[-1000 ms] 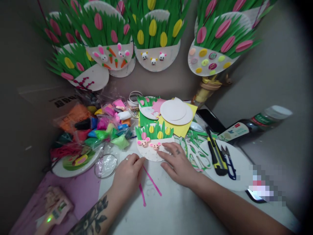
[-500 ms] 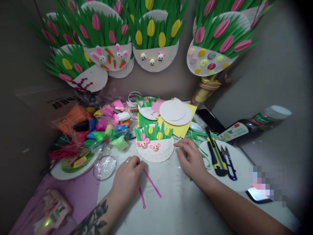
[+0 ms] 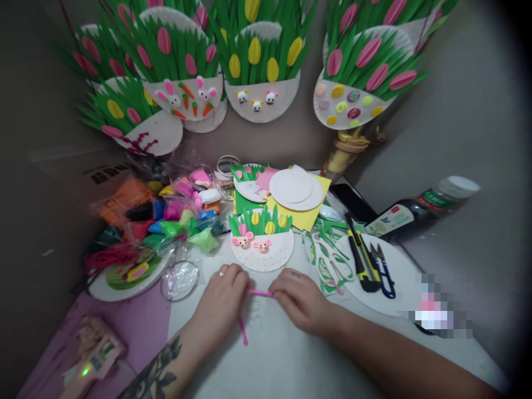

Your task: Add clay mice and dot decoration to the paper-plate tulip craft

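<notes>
A thin pink cord (image 3: pixel 261 292) runs between my two hands just above the white table. My left hand (image 3: pixel 224 291) pinches it, and one end hangs down below my fingers toward the table. The fingers of my right hand (image 3: pixel 297 296) are closed on the other end. Right behind my hands lies a half-round paper plate basket (image 3: pixel 264 257) with green paper grass, yellow and pink paper eggs, and two pink mouse faces. Neither hand touches it.
Bagged coloured clay (image 3: pixel 170 228) is heaped at left, near a hot glue gun (image 3: pixel 97 349). White-handled scissors (image 3: pixel 328 260), a yellow-black utility knife (image 3: pixel 362 260) and thread snips (image 3: pixel 384 271) lie at right. A dark bottle (image 3: pixel 415 210) leans there. Decorated plates (image 3: pixel 264 100) hang behind.
My right hand has moved from beside the paper plate basket down and left, and taken hold of the cord's loose end, lifting it. My left hand keeps its hold.
</notes>
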`<act>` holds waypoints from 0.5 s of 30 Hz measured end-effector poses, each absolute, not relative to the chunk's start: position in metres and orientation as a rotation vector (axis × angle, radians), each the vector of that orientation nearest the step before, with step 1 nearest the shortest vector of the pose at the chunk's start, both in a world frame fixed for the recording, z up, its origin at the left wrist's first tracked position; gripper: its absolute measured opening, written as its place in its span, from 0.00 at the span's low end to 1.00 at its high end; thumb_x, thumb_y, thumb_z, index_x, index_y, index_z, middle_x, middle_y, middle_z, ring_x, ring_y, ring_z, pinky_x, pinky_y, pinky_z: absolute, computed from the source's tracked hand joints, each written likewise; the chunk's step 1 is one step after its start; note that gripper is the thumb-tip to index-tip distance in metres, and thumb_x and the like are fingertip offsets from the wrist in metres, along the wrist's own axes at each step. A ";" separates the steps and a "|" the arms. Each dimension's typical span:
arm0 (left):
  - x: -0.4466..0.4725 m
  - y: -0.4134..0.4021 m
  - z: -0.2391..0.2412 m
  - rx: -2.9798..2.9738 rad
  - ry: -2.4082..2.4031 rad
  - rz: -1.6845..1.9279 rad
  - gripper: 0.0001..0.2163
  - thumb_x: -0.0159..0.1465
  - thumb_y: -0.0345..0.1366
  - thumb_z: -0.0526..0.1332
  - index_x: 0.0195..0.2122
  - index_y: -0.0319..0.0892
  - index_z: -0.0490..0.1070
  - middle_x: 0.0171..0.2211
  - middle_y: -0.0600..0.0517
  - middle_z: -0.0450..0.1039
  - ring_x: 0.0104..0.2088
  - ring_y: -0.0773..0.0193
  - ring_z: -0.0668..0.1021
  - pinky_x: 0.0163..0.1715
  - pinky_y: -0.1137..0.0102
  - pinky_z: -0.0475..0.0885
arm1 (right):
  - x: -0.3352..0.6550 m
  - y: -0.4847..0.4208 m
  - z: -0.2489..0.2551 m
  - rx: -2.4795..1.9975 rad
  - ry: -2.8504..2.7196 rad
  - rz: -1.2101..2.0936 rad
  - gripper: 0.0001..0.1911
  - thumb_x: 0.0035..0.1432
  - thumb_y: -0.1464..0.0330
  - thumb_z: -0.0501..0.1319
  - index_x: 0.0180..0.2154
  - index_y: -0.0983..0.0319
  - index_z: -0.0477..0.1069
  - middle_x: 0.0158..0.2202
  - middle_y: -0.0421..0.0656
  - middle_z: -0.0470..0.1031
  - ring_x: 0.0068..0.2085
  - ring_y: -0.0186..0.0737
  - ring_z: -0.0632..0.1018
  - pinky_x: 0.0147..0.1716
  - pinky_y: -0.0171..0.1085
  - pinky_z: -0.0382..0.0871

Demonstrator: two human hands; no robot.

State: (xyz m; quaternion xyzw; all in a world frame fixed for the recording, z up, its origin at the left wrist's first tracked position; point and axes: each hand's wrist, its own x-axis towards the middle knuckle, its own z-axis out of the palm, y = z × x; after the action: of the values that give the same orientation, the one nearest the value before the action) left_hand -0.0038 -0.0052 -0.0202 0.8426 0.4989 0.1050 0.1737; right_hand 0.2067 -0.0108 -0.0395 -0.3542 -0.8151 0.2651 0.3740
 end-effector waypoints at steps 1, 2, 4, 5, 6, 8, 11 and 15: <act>-0.004 -0.006 -0.020 2.301 1.430 0.388 0.07 0.66 0.30 0.51 0.33 0.42 0.66 0.35 0.49 0.68 0.37 0.60 0.71 0.36 0.64 0.68 | 0.208 -0.010 -0.042 -0.971 -1.934 0.751 0.07 0.64 0.69 0.51 0.39 0.58 0.66 0.28 0.41 0.70 0.30 0.37 0.72 0.30 0.35 0.67; -0.004 -0.007 -0.019 2.202 1.438 0.467 0.08 0.67 0.32 0.49 0.32 0.42 0.64 0.34 0.50 0.68 0.35 0.61 0.71 0.35 0.65 0.68 | 0.209 -0.009 -0.045 -1.014 -1.782 0.847 0.07 0.65 0.66 0.50 0.42 0.58 0.65 0.29 0.41 0.69 0.29 0.36 0.71 0.27 0.34 0.67; -0.002 -0.010 -0.019 2.016 1.432 0.577 0.10 0.68 0.35 0.47 0.31 0.43 0.62 0.30 0.52 0.68 0.30 0.63 0.71 0.30 0.68 0.67 | 0.209 -0.008 -0.050 -0.991 -1.548 1.086 0.15 0.65 0.57 0.51 0.49 0.58 0.62 0.30 0.41 0.68 0.27 0.35 0.70 0.23 0.33 0.65; 0.000 -0.012 -0.019 1.937 1.430 0.611 0.10 0.68 0.36 0.47 0.31 0.43 0.61 0.28 0.54 0.67 0.29 0.64 0.70 0.29 0.69 0.66 | 0.208 -0.008 -0.051 -0.934 -1.485 1.211 0.21 0.63 0.53 0.51 0.51 0.58 0.61 0.30 0.41 0.68 0.26 0.35 0.69 0.22 0.33 0.65; 0.003 -0.014 -0.020 1.867 1.430 0.636 0.10 0.68 0.37 0.47 0.30 0.44 0.60 0.27 0.55 0.67 0.27 0.65 0.70 0.27 0.70 0.65 | 0.207 -0.008 -0.053 -0.879 -1.446 1.317 0.25 0.61 0.50 0.52 0.53 0.58 0.60 0.31 0.41 0.68 0.26 0.34 0.69 0.22 0.33 0.65; 0.008 -0.019 -0.021 1.765 1.424 0.659 0.09 0.67 0.38 0.49 0.30 0.44 0.60 0.25 0.56 0.67 0.25 0.66 0.69 0.25 0.72 0.63 | 0.202 -0.009 -0.052 -0.823 -1.443 1.447 0.27 0.57 0.48 0.57 0.50 0.58 0.65 0.31 0.41 0.68 0.26 0.34 0.70 0.23 0.34 0.66; 0.012 -0.024 -0.021 1.722 1.398 0.631 0.09 0.64 0.39 0.54 0.28 0.43 0.61 0.24 0.56 0.68 0.25 0.67 0.69 0.24 0.73 0.62 | 0.197 -0.010 -0.047 -0.822 -1.475 1.422 0.15 0.57 0.55 0.61 0.39 0.59 0.73 0.29 0.41 0.69 0.26 0.33 0.71 0.25 0.33 0.67; 0.003 -0.020 -0.010 1.833 1.444 0.508 0.09 0.64 0.39 0.55 0.27 0.43 0.63 0.24 0.55 0.69 0.26 0.66 0.70 0.26 0.73 0.62 | 0.200 -0.008 -0.044 -0.895 -1.328 1.377 0.14 0.58 0.56 0.60 0.32 0.61 0.73 0.25 0.40 0.69 0.22 0.31 0.70 0.20 0.32 0.65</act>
State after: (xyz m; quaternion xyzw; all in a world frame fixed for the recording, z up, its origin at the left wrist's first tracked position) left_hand 0.0030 -0.0205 -0.0103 0.7136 0.5624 0.1977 0.3680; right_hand 0.1999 -0.0078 -0.0441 -0.3687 -0.5472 0.5675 0.4925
